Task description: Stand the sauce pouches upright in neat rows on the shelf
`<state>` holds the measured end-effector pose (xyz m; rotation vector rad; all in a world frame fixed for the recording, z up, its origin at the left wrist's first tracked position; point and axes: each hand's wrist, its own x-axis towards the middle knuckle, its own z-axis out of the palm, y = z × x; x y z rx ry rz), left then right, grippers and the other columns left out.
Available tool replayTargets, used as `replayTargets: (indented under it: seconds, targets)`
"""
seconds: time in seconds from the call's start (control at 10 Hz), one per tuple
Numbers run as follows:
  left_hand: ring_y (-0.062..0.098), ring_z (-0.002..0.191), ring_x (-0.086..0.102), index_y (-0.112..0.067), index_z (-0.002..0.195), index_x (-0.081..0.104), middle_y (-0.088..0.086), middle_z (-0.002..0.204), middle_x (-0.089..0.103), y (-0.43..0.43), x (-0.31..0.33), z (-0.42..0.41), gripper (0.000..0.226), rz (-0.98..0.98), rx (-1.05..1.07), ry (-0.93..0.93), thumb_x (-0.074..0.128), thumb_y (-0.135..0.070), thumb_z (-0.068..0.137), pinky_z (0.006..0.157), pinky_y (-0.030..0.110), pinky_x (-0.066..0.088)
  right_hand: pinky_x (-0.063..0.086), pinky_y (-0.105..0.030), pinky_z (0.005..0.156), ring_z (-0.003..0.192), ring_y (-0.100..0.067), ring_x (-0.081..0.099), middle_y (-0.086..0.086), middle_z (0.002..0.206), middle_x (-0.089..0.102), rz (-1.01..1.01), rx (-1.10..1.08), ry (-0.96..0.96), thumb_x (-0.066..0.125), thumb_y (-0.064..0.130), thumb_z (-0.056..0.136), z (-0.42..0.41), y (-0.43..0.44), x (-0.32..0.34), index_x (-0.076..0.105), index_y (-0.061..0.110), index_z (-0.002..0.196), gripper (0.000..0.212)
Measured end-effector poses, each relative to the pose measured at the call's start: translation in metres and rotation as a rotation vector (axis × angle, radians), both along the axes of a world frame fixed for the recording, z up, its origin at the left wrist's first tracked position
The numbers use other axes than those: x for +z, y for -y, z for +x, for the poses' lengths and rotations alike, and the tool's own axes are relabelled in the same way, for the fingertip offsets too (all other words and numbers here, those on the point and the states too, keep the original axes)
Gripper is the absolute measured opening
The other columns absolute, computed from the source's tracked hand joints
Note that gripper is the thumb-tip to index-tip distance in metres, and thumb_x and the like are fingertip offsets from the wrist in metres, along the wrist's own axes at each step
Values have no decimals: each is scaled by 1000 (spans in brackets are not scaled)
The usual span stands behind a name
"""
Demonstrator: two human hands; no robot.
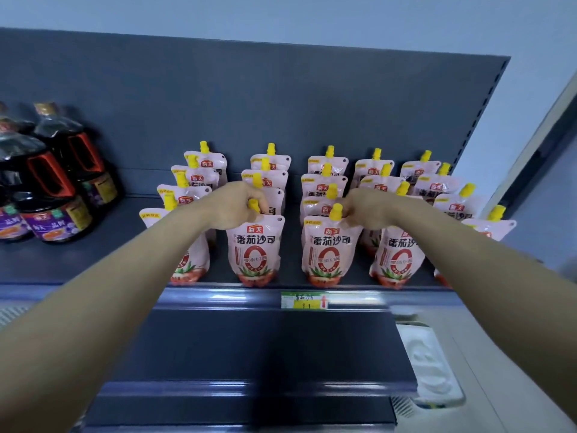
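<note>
Pink tomato sauce pouches with yellow caps stand upright in several rows running front to back on the dark shelf [93, 254]. My left hand [232, 203] is closed around the yellow cap of the front pouch of the second row [254, 248]. My right hand [370, 207] pinches the top corner of the front pouch of the third row [326, 248], right beside its yellow cap. Both pouches rest upright at the shelf's front edge. My forearms hide parts of the first-row front pouch [190, 260] and of the fourth-row front pouch [398, 257].
Dark soy sauce bottles [53, 182] with orange handles stand at the left of the shelf. A green and yellow price tag [304, 300] sits on the front rail. A lower shelf [249, 354] lies below, and a white object [427, 360] is at the lower right.
</note>
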<state>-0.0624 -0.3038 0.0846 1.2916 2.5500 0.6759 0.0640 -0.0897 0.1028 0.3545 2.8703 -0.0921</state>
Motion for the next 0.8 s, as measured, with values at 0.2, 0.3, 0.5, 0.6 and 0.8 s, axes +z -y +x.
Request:
replayTargets:
  seconds: [0.2,0.3,0.5,0.6,0.8]
  targets:
    - [15,109,51,-12,121,55,3,124,56,-37,8,22,36,88,-67,-72,62,-11,86,92,29,41,48,-38,93,104,-26,60,-8,108,67,-22,-39,-13,59,10,90,5,-12,3,69,9,107,20]
    - [22,105,56,-7,113,61,6,113,61,-60,1,31,27,17,-146,-84,57,-3,86,88,28,44,52,-39,92,95,-22,67,-10,102,72,-71,-92,-26,59,9,90,6,-20,3,67,4,111,23]
    - [17,79,52,-4,84,67,-3,77,54,-74,-9,31,26,22,-149,-126,47,12,82,70,24,37,53,-34,86,80,-19,68,-12,93,74,-141,-90,-90,56,6,91,8,-23,-3,67,6,107,19]
    - [16,80,52,-8,86,66,1,84,57,-76,-5,32,23,-37,-143,-123,49,7,84,67,21,37,52,-33,86,90,-21,67,-8,94,72,-145,-79,-97,57,7,90,15,-27,5,70,5,98,16]
    - [21,98,60,-11,106,63,6,108,65,-79,26,42,20,49,-109,-224,51,-7,90,81,27,47,43,-26,88,107,-20,61,0,112,69,-24,-112,-365,58,14,90,41,-52,48,72,14,109,24]
